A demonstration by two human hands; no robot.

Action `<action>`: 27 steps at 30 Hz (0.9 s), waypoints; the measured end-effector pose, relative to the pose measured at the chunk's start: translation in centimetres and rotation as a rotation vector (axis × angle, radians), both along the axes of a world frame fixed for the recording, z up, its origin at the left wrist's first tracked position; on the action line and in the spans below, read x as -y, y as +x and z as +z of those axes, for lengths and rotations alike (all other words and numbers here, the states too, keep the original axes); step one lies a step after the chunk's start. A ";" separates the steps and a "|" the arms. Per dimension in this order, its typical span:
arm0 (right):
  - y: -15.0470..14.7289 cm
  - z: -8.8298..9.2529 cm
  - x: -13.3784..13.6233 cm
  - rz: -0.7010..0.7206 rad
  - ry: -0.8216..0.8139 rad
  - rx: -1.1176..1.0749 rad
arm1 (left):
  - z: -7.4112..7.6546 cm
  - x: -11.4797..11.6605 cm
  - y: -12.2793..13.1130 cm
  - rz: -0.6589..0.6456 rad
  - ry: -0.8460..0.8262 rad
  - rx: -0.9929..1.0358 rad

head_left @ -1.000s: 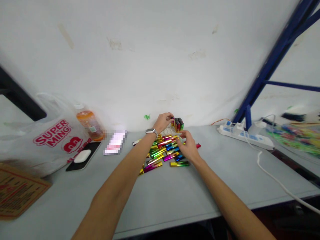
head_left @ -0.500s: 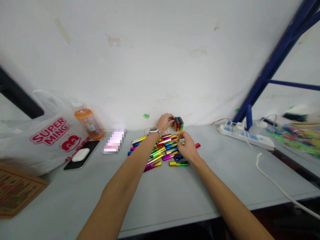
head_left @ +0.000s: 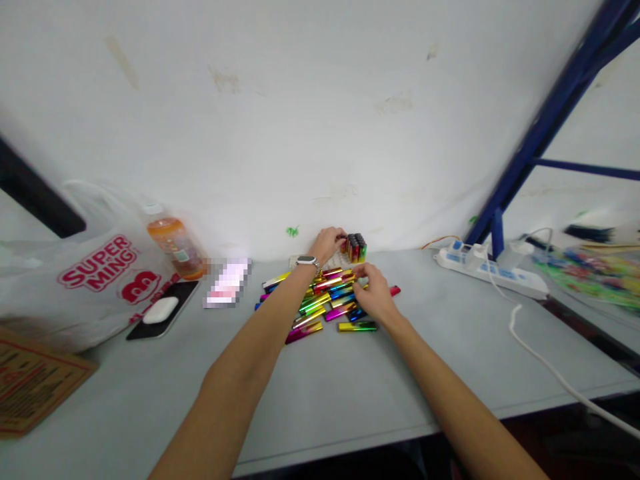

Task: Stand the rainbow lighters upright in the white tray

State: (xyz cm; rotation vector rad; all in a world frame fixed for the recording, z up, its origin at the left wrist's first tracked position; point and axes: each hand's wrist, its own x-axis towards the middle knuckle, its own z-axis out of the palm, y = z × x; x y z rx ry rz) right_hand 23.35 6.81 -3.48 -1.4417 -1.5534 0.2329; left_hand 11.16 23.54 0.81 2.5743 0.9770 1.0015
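Observation:
My left hand (head_left: 329,244), with a watch (head_left: 307,261) on its wrist, reaches to the back near the wall. Its fingers close on a dark-topped lighter (head_left: 343,238) at the left side of a block of upright lighters (head_left: 357,248). The block stands close together, black tops up. In front lies a loose pile of shiny multicoloured lighters (head_left: 327,298), partly hidden by my left forearm. My right hand (head_left: 374,293) rests at the pile's right side, thumb and forefinger apart and curved over the lighters. A pale tray-like piece (head_left: 340,261) shows beneath my left hand.
On the left are a printed plastic bag (head_left: 100,280), an orange drink bottle (head_left: 176,243), a white case (head_left: 161,310) on a black phone-like slab (head_left: 187,293), a blurred pink panel (head_left: 227,283) and a cardboard box (head_left: 40,383). A power strip (head_left: 500,273) with a white cable (head_left: 540,363) lies right.
My left hand has stayed at the left side of the upright lighters, with barely any shift. My right hand keeps its place at the pile. The view has moved very slightly.

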 end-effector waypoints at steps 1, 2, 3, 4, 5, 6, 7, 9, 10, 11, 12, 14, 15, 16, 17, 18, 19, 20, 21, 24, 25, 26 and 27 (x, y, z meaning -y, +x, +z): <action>0.0 0.0 0.0 -0.001 0.003 0.002 | 0.1 0.2 0.0 0.007 0.032 -0.035; 0.0 0.1 0.0 0.000 0.005 0.005 | 0.2 0.5 0.0 0.009 0.065 -0.071; -0.1 0.1 0.0 0.002 0.005 0.007 | 0.3 0.8 0.0 0.009 0.095 -0.106; -0.1 0.1 0.0 0.004 0.006 0.009 | 0.4 1.1 0.0 0.006 0.124 -0.139; -0.1 0.1 0.0 0.005 0.005 0.010 | 0.4 1.3 0.0 0.005 0.149 -0.170; -0.1 0.1 0.0 0.005 0.003 0.010 | 0.4 1.6 0.0 0.008 0.171 -0.196; -0.1 0.1 0.0 0.005 0.000 0.010 | 0.4 1.8 0.0 0.015 0.189 -0.220; -0.1 0.0 0.0 0.004 -0.004 0.010 | 0.4 2.1 -0.2 0.032 0.205 -0.254; -0.1 0.0 0.0 0.004 -0.006 0.013 | 0.4 2.3 -0.2 0.042 0.205 -0.265; -0.1 0.0 0.0 0.004 -0.006 0.019 | 0.4 2.4 -0.3 0.054 0.204 -0.276; -0.2 0.0 0.0 0.003 -0.006 0.029 | 0.4 2.6 -0.4 0.071 0.206 -0.289; -0.4 0.0 0.0 0.005 -0.008 0.056 | 0.4 2.8 -0.6 0.107 0.221 -0.320; -0.5 0.0 0.0 0.007 -0.009 0.070 | 0.5 2.9 -0.6 0.120 0.232 -0.339; -0.6 0.0 0.0 0.009 -0.009 0.082 | 0.5 2.9 -0.8 0.127 0.239 -0.357; -0.7 0.1 0.1 0.014 -0.009 0.092 | 0.6 3.0 -0.9 0.127 0.241 -0.370; -0.8 0.1 0.1 0.022 -0.009 0.101 | 0.6 3.0 -1.1 0.126 0.237 -0.374; -0.8 0.1 0.2 0.033 -0.010 0.109 | 0.6 3.1 -1.3 0.128 0.228 -0.370; -0.8 0.1 0.2 0.046 -0.011 0.116 | 0.7 3.2 -1.6 0.134 0.220 -0.356; -0.9 0.2 0.2 0.060 -0.014 0.121 | 0.6 3.4 -2.0 0.145 0.214 -0.334; -0.9 0.4 0.1 0.103 -0.027 0.131 | 0.2 4.9 -3.8 0.175 0.208 -0.227; -1.0 0.6 0.0 0.119 -0.036 0.143 | 0.0 5.6 -4.6 0.166 0.199 -0.189; -1.2 0.8 -0.1 0.135 -0.047 0.165 | -0.3 6.5 -5.5 0.169 0.183 -0.142; -1.4 1.1 -0.2 0.151 -0.065 0.198 | -0.5 7.3 -6.4 0.170 0.163 -0.101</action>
